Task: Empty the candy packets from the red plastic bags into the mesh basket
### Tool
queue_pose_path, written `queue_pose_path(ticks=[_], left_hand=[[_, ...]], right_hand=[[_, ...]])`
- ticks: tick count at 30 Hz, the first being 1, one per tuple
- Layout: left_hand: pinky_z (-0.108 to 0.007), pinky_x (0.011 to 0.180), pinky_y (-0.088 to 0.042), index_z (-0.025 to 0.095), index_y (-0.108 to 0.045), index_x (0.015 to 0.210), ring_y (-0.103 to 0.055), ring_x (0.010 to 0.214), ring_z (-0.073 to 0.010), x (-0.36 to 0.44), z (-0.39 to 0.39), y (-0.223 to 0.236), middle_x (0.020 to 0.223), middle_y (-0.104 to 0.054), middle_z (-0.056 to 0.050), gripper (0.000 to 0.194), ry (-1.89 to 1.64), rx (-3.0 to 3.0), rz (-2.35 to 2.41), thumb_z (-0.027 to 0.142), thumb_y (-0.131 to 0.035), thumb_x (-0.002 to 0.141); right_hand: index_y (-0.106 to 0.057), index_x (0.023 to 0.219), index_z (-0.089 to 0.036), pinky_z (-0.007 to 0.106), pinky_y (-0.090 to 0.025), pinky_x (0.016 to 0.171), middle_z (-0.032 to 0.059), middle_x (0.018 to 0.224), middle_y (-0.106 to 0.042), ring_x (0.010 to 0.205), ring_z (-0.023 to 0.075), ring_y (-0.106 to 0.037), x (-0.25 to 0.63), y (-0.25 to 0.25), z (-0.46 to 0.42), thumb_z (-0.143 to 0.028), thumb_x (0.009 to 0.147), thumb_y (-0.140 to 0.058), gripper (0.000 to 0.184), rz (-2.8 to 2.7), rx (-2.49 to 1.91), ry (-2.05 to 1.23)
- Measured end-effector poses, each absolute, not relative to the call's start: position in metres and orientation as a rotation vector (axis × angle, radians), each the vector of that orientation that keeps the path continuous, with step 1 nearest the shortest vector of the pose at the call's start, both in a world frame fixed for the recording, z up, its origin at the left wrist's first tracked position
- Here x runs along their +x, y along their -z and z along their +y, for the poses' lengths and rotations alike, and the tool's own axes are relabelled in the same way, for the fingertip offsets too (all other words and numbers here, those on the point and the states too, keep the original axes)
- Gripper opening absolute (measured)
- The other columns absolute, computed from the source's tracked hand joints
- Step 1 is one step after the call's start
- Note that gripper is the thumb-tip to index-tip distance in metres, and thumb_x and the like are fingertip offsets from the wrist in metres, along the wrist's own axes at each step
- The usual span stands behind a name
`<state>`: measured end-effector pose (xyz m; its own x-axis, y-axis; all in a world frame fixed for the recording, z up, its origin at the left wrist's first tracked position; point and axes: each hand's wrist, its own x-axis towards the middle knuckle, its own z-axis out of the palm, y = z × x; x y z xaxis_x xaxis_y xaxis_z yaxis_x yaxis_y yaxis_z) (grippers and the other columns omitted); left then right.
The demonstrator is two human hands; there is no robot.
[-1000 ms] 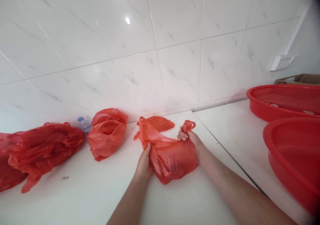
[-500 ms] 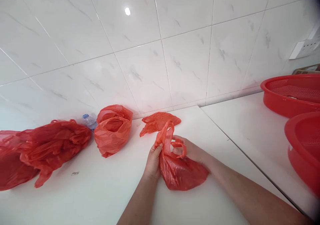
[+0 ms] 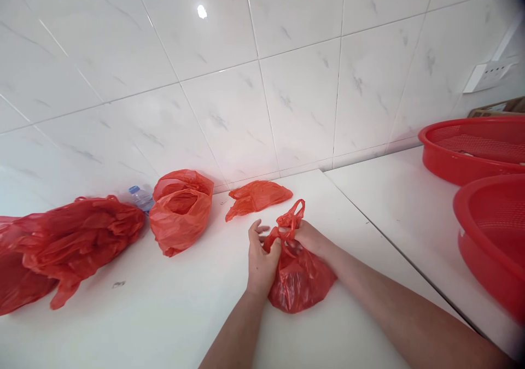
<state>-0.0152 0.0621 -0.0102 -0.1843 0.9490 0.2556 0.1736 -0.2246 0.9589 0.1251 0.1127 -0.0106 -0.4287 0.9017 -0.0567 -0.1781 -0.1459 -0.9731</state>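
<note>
A filled red plastic bag [image 3: 301, 284] rests on the white table in front of me, its handles gathered at the top. My left hand [image 3: 262, 259] is at the left side of its neck, thumb pressed on the plastic and some fingers raised. On the other side, my right hand [image 3: 307, 236] grips the neck by the handle loops, its fingertips partly hidden behind the plastic. What the bag contains cannot be made out. A flat red bag [image 3: 259, 198] lies just behind my hands, near the wall.
An opened, rounded red bag [image 3: 182, 216] stands to the left, beside a clear bottle with a blue cap [image 3: 140, 197]. Farther left lies a heap of red bags [image 3: 82, 243]. Two red baskets [image 3: 441, 164] stand on the right, past a table seam. A tiled wall [image 3: 303, 101] rises behind.
My left hand has shifted its hold, fingers now loosened and raised at the bag's neck. The handles have moved right, towards my right hand. The view has turned slightly right.
</note>
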Motion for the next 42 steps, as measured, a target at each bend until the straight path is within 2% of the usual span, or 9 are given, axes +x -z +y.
queue_pose_path(ticks=[3,6,11,19,26,30,35,40,42], left_hand=[[-0.046,0.104,-0.029,0.027,-0.041,0.133,-0.032,0.130,-0.0300,-0.012,0.054,0.002,0.143,-0.033,-0.011,0.068,-1.618,1.873,1.362,0.030,-0.069,0.071],[-0.050,0.109,-0.017,0.030,-0.051,0.125,-0.019,0.136,-0.0317,-0.009,0.051,-0.002,0.148,-0.026,-0.007,0.054,-1.519,2.152,1.368,0.030,-0.067,0.074],[-0.048,0.101,-0.028,0.029,-0.064,0.104,-0.046,0.114,-0.0293,-0.011,0.057,0.002,0.114,-0.056,-0.008,0.025,-1.356,2.204,1.484,0.031,-0.060,0.079],[-0.033,0.073,-0.042,0.023,-0.055,0.074,-0.054,0.073,-0.0179,-0.022,0.063,0.007,0.076,-0.059,-0.001,0.011,-1.291,1.868,1.582,0.027,-0.050,0.082],[-0.027,0.069,-0.045,0.024,-0.056,0.096,-0.055,0.072,-0.0137,-0.021,0.063,0.010,0.080,-0.058,0.001,0.016,-1.369,1.502,1.634,0.030,-0.047,0.084],[-0.030,0.080,-0.045,0.023,-0.061,0.096,-0.057,0.087,-0.0161,-0.022,0.065,0.010,0.095,-0.062,-0.002,0.019,-1.369,1.579,1.610,0.025,-0.046,0.084],[-0.028,0.070,-0.045,0.022,-0.056,0.082,-0.055,0.074,-0.0150,-0.026,0.068,0.013,0.082,-0.061,-0.001,0.013,-1.363,1.487,1.645,0.028,-0.045,0.084],[-0.028,0.074,-0.044,0.021,-0.053,0.085,-0.055,0.086,-0.0155,-0.027,0.068,0.012,0.105,-0.057,-0.004,0.011,-1.408,1.484,1.593,0.028,-0.045,0.085],[-0.026,0.070,-0.044,0.021,-0.051,0.083,-0.054,0.081,-0.0145,-0.026,0.067,0.011,0.096,-0.058,-0.003,0.014,-1.340,1.488,1.527,0.031,-0.042,0.087]], right_hand=[[-0.057,0.071,-0.020,0.024,-0.031,0.044,-0.0044,0.049,-0.048,0.044,0.0099,-0.040,0.127,0.008,0.110,-0.038,0.073,-0.064,0.019,-1.305,-0.892,-1.679],[-0.059,0.072,-0.019,0.025,-0.035,0.049,-0.0011,0.061,-0.057,0.054,0.0122,-0.049,0.129,0.002,0.104,-0.030,0.073,-0.061,0.011,-1.470,-0.916,-1.586],[-0.057,0.067,-0.018,0.023,-0.034,0.050,-0.0028,0.060,-0.054,0.054,0.0101,-0.047,0.129,0.003,0.105,-0.024,0.073,-0.055,0.008,-1.554,-0.922,-1.535],[-0.059,0.093,-0.019,0.020,-0.025,0.045,-0.0024,0.056,-0.058,0.042,0.0058,-0.035,0.136,0.006,0.109,-0.031,0.078,-0.058,0.019,-1.350,-0.714,-1.855],[-0.062,0.076,-0.015,0.023,-0.033,0.050,-0.0051,0.044,-0.042,0.043,0.0078,-0.038,0.140,0.009,0.112,-0.055,0.082,-0.052,0.041,-1.141,-0.625,-1.966],[-0.061,0.080,-0.016,0.026,-0.044,0.064,-0.0008,0.070,-0.062,0.060,0.0109,-0.055,0.142,0.012,0.115,-0.033,0.067,-0.074,0.025,-1.185,-0.613,-1.948],[-0.055,0.108,-0.023,0.034,-0.047,0.080,0.0033,0.103,-0.062,0.085,0.0164,-0.061,0.153,0.003,0.113,-0.020,0.066,-0.073,0.046,-1.369,-0.587,-1.994],[-0.054,0.112,-0.023,0.034,-0.047,0.081,0.0043,0.104,-0.061,0.089,0.0175,-0.060,0.156,0.002,0.115,-0.020,0.066,-0.069,0.049,-1.581,-0.729,-1.822],[-0.055,0.110,-0.023,0.032,-0.047,0.079,0.0023,0.096,-0.062,0.084,0.0162,-0.060,0.151,0.004,0.115,-0.019,0.068,-0.066,0.044,-1.660,-0.831,-1.644]])
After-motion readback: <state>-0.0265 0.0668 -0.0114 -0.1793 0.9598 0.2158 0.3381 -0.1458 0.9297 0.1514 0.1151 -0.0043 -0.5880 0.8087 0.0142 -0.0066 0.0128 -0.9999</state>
